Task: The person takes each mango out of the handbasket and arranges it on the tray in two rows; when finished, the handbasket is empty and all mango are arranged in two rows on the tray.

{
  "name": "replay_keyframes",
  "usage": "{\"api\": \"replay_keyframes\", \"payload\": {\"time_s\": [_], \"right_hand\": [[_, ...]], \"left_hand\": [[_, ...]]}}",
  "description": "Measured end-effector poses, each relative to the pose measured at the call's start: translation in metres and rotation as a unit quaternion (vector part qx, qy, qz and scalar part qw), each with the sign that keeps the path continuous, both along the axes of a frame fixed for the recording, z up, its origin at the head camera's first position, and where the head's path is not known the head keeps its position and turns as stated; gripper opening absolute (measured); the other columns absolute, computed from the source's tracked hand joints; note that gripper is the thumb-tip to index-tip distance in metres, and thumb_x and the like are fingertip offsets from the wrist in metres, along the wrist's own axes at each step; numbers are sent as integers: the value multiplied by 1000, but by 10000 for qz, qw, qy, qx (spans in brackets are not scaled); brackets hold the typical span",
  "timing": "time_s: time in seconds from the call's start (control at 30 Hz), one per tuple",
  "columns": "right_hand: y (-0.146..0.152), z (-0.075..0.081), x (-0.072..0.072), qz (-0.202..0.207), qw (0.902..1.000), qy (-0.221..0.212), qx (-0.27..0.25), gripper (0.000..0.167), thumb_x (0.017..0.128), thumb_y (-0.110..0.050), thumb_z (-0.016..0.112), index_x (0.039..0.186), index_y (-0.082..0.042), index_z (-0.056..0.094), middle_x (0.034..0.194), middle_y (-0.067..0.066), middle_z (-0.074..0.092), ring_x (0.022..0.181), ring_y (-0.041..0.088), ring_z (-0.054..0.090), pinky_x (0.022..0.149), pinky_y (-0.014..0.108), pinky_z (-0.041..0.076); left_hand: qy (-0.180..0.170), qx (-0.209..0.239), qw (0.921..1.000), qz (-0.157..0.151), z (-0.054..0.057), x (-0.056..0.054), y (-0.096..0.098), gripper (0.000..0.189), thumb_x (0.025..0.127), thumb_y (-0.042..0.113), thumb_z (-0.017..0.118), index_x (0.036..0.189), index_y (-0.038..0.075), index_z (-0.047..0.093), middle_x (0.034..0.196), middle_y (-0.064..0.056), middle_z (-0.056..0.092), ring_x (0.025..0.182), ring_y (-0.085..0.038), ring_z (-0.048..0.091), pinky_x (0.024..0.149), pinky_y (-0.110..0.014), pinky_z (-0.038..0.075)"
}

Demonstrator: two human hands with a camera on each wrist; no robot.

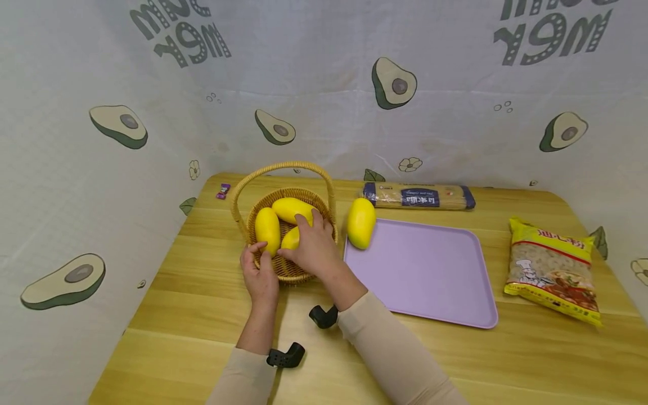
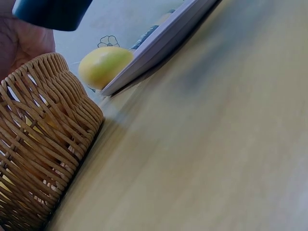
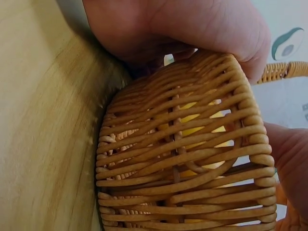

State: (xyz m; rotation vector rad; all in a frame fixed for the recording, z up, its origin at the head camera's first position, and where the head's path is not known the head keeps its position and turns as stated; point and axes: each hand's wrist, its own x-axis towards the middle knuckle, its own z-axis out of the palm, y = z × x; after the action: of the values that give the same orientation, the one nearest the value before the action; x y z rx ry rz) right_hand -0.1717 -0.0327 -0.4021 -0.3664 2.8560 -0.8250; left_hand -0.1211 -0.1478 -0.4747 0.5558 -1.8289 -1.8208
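Observation:
A wicker basket (image 1: pixel 289 278) with a tall arched handle stands on the table, several yellow mangoes inside it. My left hand (image 1: pixel 260 278) is at its near left rim, thumb and forefinger reaching over and pinching the lower end of the left mango (image 1: pixel 266 225). My right hand (image 1: pixel 316 247) reaches in over the right rim, fingers curled round the near mango (image 1: pixel 291 239) and partly hiding it. Behind that lies another mango (image 1: pixel 291 209), its right end near my right fingertips. In the right wrist view, the basket wall (image 3: pixel 192 149) hides most of the fruit.
A lilac tray (image 1: pixel 425 270) lies right of the basket, with one mango (image 1: pixel 361 223) at its far left corner. Behind it is a pack of spaghetti (image 1: pixel 420 196). A yellow bag of pasta (image 1: pixel 554 270) lies far right. A small purple-wrapped candy (image 1: pixel 223 191) sits at the back left.

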Motion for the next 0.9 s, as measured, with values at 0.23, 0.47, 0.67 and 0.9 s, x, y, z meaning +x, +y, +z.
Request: {"api": "replay_keyframes", "payload": {"time_s": [0.23,0.47,0.67,0.9], "right_hand": [[1,-2,-4,131,9999,-110,-3,89,81,-56,80,153,-16,47,166,20,23,144,52,35,108,64,45],[1,-3,-2,163,9998,-64,22,84,82,-57,79,150,-16,52,165,21,26,144,52,35,107,64,46],[0,-5,-1,175,9998,86,108,78,84,-56,78,147,-16,54,161,24,32,139,55,39,107,64,45],[-1,-7,-1,146,9998,144,32,73,85,-52,79,145,-17,56,155,27,39,134,54,44,104,60,49]], "left_hand": [[26,-121,9999,79,2,1,1,20,97,8,51,111,0,62,146,-17,47,155,-33,24,129,-52,13],[14,-150,9999,75,1,1,1,21,97,8,51,112,-1,61,146,-18,47,155,-35,24,129,-53,14],[27,-140,9999,67,2,0,1,21,97,8,50,112,-1,61,147,-17,46,155,-35,23,129,-53,14],[48,-128,9999,90,1,0,1,20,97,7,51,111,-1,62,145,-17,48,155,-34,24,129,-53,14]]}}
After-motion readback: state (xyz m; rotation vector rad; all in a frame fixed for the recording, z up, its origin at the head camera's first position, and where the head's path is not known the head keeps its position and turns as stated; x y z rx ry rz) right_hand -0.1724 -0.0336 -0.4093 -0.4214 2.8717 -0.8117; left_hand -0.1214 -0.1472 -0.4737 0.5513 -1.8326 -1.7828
